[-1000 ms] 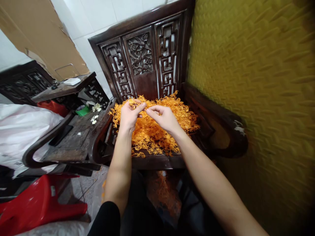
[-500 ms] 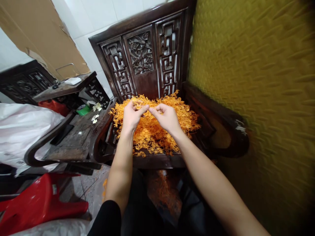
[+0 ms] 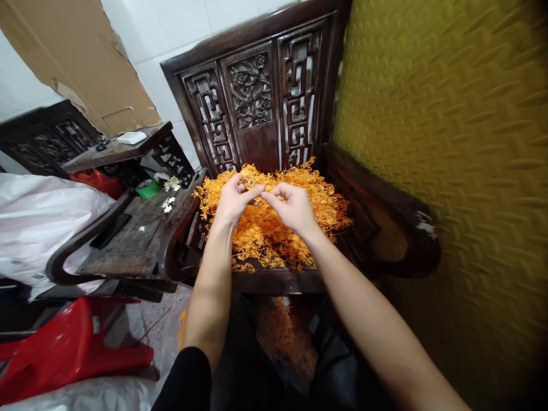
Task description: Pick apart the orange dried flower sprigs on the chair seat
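Observation:
A heap of curly orange plastic-looking sprigs (image 3: 274, 240) covers the seat of a dark carved wooden chair (image 3: 257, 142). Over the middle of the heap, my left hand (image 3: 234, 200) is closed in a pinch, thumb pointing right, with orange bits showing at its fingers. My right hand (image 3: 293, 205) pinches too, its thumb and forefinger tips meeting the left thumb. Whatever sits between the fingertips is too small to make out, though an orange piece seems to lie there. Both hands stay above the heap, hiding part of it.
To the left, a second wooden chair (image 3: 124, 251) bears small pale flower-shaped pieces (image 3: 169, 204) and a green roll (image 3: 148, 188). Nearby are a white sack (image 3: 47, 222) and a red plastic stool (image 3: 72, 348). A yellow textured panel (image 3: 449, 114) rises at the right.
The view has shifted slightly, so the chair appears a little farther right. Both hands keep their pinch at nearly the same spot over the heap.

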Demonstrator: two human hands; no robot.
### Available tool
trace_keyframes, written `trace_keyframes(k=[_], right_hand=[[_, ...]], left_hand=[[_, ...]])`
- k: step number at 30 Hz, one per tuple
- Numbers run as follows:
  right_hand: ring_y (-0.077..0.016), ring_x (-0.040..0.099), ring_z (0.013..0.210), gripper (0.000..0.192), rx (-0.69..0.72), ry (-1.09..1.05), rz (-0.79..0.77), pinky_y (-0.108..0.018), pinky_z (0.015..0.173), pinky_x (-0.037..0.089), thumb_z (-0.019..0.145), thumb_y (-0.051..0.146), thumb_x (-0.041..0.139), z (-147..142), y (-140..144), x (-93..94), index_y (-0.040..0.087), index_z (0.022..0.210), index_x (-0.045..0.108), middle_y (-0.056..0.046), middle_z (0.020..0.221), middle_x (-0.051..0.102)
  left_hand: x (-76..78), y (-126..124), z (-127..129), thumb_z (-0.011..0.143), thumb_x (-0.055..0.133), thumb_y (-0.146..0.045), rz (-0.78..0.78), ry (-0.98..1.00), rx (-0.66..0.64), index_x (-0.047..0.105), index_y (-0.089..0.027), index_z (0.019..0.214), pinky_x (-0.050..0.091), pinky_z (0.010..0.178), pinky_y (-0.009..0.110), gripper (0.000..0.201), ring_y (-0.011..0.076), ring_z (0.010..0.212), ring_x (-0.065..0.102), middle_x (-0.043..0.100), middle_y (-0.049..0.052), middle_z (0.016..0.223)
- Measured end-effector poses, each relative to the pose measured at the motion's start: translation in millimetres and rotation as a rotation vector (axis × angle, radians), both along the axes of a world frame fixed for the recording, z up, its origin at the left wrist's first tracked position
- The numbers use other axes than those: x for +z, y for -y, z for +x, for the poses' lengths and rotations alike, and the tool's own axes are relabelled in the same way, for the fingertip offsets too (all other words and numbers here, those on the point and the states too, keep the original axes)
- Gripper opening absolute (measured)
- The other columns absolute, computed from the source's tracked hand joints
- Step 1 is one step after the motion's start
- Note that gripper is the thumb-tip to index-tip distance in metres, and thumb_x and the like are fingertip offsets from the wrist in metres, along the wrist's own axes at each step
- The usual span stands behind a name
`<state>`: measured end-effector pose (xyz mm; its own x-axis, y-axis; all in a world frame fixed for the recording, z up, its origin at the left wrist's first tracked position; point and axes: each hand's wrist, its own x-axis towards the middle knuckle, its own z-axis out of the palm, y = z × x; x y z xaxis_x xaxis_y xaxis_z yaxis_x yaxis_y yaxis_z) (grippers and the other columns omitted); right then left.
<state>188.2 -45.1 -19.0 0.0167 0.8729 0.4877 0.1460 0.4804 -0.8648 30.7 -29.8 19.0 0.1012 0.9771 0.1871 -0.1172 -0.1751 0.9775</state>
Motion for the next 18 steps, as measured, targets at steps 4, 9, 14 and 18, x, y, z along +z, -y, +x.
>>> trace_keyframes(k=[4,9,14,18], right_hand=[[-0.0153,0.056,0.067,0.030,0.014,0.018,0.025,-0.031,0.069,0.041,0.090,0.042,0.071,0.5,1.7,1.1,0.019,0.071,0.065,0.000,0.070,0.065],[-0.0155,0.057,0.068,0.028,0.010,0.052,0.050,-0.031,0.071,0.043,0.089,0.040,0.072,1.6,2.7,1.2,0.019,0.072,0.067,-0.001,0.071,0.068],[-0.0134,0.050,0.062,0.032,-0.015,0.070,0.041,-0.031,0.067,0.039,0.090,0.039,0.069,-2.1,2.1,2.9,0.019,0.066,0.060,0.000,0.066,0.062],[-0.0125,0.047,0.060,0.033,0.058,0.018,0.019,-0.031,0.064,0.038,0.086,0.039,0.071,-4.1,11.2,11.1,0.020,0.063,0.058,0.002,0.062,0.057]], left_hand=[[0.3,0.9,0.8,0.059,0.100,-0.039,-0.103,0.014,-0.027,0.063,-0.014,0.089,0.059,0.059,0.023,0.054,0.0107,0.070,0.067,0.069,0.002,0.086],[-0.4,1.9,1.9,0.055,0.101,-0.034,-0.193,0.064,-0.043,0.063,-0.013,0.081,0.053,0.058,0.022,0.050,0.0092,0.065,0.064,0.067,0.000,0.076],[-9.5,-0.6,18.9,0.057,0.093,-0.016,-0.097,0.255,0.153,0.060,-0.015,0.076,0.052,0.069,0.025,0.038,0.0132,0.070,0.070,0.069,-0.001,0.071],[-17.9,-16.5,20.1,0.066,0.084,-0.014,-0.040,0.293,0.319,0.056,-0.016,0.079,0.049,0.071,0.023,0.031,0.0096,0.069,0.067,0.068,-0.003,0.072]])
